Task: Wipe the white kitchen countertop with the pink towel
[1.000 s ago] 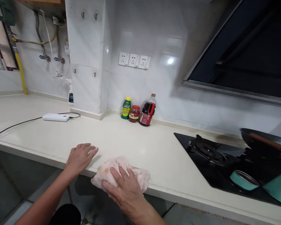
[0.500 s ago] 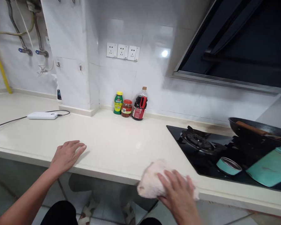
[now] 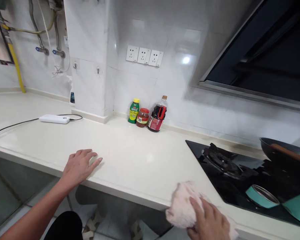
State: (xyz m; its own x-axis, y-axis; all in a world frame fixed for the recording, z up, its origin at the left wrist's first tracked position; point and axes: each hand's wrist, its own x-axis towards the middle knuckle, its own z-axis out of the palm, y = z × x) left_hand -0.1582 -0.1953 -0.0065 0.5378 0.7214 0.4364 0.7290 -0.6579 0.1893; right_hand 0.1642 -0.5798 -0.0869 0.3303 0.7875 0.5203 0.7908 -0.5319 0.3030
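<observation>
My right hand [image 3: 210, 218] is closed over a crumpled pale pink cloth [image 3: 183, 205] at the front edge of the white countertop [image 3: 130, 156]. Part of the cloth hangs past that edge, and some of it is hidden under my fingers. To the left, my left hand [image 3: 80, 165] rests palm down near the edge with its fingers apart, holding nothing. Right of the cloth is a black gas stove [image 3: 216, 178], with a teal-sided round container [image 3: 262, 196] on its near part.
Against the back wall stand a green bottle [image 3: 133, 111], a red-lidded jar [image 3: 142, 118] and a dark sauce bottle [image 3: 157, 116]. A white power bank [image 3: 54, 119] with black cables lies at left. A wok [image 3: 282, 148] sits on the stove under a dark hood [image 3: 270, 53].
The view has swung left and tilted, so most things appear farther right. My right hand and the cloth have slid a little rightward along the edge. My left hand stays about where it was.
</observation>
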